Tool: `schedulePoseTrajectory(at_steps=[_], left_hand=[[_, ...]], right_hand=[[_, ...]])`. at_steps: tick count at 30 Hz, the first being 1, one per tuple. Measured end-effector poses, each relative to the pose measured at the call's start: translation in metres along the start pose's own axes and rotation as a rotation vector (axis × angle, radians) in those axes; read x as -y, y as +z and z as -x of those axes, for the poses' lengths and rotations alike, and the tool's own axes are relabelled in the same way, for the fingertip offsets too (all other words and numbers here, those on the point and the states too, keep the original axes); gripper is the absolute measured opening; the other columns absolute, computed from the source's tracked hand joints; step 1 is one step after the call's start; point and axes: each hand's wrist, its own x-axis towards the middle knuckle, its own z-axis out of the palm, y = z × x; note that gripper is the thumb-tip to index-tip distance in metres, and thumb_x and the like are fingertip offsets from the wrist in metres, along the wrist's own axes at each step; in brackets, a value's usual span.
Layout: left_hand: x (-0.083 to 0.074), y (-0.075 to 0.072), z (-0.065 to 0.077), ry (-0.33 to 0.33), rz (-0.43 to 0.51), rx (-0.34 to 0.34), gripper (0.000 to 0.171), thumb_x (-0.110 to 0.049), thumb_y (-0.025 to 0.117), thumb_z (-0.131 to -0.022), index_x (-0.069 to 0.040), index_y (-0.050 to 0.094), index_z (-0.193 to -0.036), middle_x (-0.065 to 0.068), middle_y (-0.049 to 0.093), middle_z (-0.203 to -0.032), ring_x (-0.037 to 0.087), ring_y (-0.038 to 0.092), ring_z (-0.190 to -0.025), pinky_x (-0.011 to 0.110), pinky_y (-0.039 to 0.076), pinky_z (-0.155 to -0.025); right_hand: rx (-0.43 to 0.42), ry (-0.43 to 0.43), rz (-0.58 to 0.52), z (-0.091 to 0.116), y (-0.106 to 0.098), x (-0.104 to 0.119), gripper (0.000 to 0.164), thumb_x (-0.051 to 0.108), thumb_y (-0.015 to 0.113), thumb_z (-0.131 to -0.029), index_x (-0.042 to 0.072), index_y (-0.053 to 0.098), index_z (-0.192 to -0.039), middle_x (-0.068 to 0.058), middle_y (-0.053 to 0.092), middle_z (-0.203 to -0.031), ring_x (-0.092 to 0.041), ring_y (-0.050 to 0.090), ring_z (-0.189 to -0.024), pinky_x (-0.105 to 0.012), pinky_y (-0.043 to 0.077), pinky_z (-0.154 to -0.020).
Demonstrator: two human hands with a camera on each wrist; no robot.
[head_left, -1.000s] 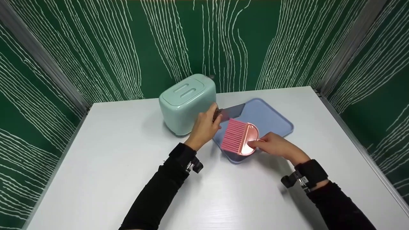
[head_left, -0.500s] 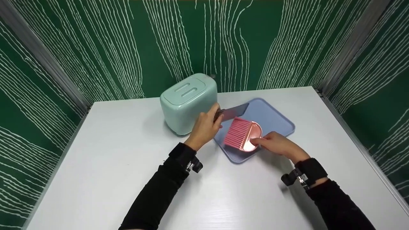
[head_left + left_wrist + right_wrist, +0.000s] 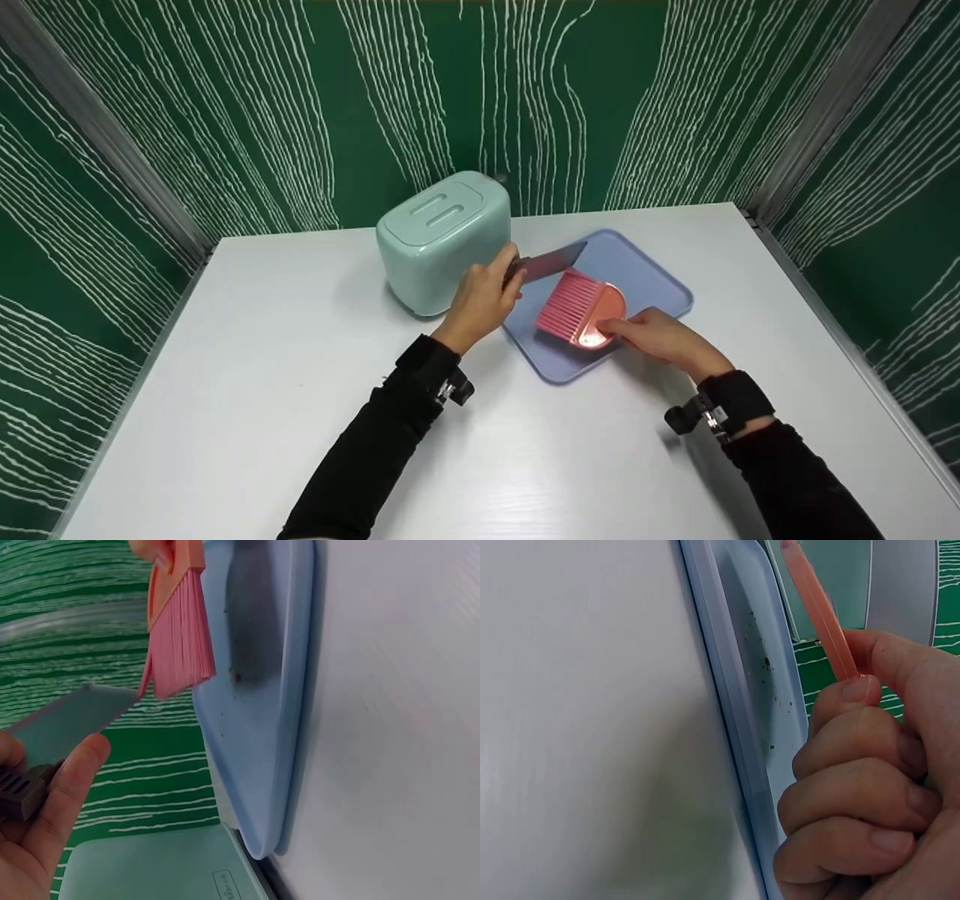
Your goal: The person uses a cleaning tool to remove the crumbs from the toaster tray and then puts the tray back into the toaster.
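In the head view my left hand [image 3: 484,300] grips the dark slotted handle [image 3: 26,787] of a knife with a broad, shiny grey blade [image 3: 553,262]. The blade points right, over the far left part of a blue tray [image 3: 652,277]. My right hand [image 3: 664,337] holds a small pink hand brush [image 3: 581,309], thumb on its flat back and fingers curled beneath. Its bristles [image 3: 180,645] face left above the tray, and their edge overlaps the blade's end in the left wrist view. Small dark crumbs [image 3: 766,664] lie scattered on the tray.
A mint-green toaster-shaped box [image 3: 442,244] with two slots on top stands right behind my left hand, beside the tray. The white tabletop [image 3: 300,390] spreads out in front. Green walls [image 3: 255,112] with white wavy lines enclose the back and sides.
My right hand has moved the brush slightly right and away from me, tilting it, so more of the blade and tray shows. The left hand with the knife has hardly moved.
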Motion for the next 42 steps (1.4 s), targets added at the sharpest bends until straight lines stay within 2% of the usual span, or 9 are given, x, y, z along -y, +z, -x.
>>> schedulePoseTrajectory(at_steps=[13, 21, 29, 42], left_hand=[[0.001, 0.000, 0.001, 0.021, -0.116, -0.011, 0.010, -0.016, 0.058, -0.112, -0.007, 0.055, -0.110, 0.008, 0.074, -0.081, 0.025, 0.074, -0.070, 0.039, 0.058, -0.062], [0.002, 0.000, 0.003, 0.045, -0.134, -0.003, 0.010, -0.016, 0.057, -0.112, -0.007, 0.054, -0.109, 0.011, 0.070, -0.080, 0.027, 0.068, -0.068, 0.039, 0.053, -0.060], [0.003, 0.001, 0.005, 0.067, -0.135, -0.007, 0.010, -0.016, 0.057, -0.112, -0.007, 0.054, -0.109, 0.011, 0.069, -0.078, 0.031, 0.068, -0.066, 0.044, 0.056, -0.059], [0.003, 0.001, 0.005, 0.051, -0.132, 0.000, 0.010, -0.016, 0.057, -0.112, -0.007, 0.055, -0.109, 0.011, 0.072, -0.084, 0.028, 0.071, -0.070, 0.043, 0.059, -0.062]], right_hand=[[-0.012, -0.010, 0.017, 0.006, -0.005, 0.010, 0.056, 0.056, 0.067, -0.099, 0.024, 0.045, -0.058, 0.013, 0.035, -0.053, -0.008, 0.030, -0.051, -0.023, 0.024, -0.050], [-0.057, -0.006, 0.028, 0.006, -0.009, 0.010, 0.056, 0.053, 0.068, -0.098, 0.023, 0.045, -0.057, 0.012, 0.033, -0.054, -0.009, 0.028, -0.052, -0.024, 0.022, -0.050], [-0.006, 0.029, 0.030, 0.004, -0.007, 0.005, 0.057, 0.058, 0.067, -0.099, 0.024, 0.043, -0.060, 0.012, 0.032, -0.054, -0.008, 0.028, -0.049, -0.024, 0.023, -0.049], [0.016, 0.043, 0.107, 0.002, 0.003, 0.008, 0.060, 0.061, 0.068, -0.097, 0.023, 0.040, -0.059, 0.011, 0.031, -0.057, -0.010, 0.031, -0.056, -0.024, 0.024, -0.052]])
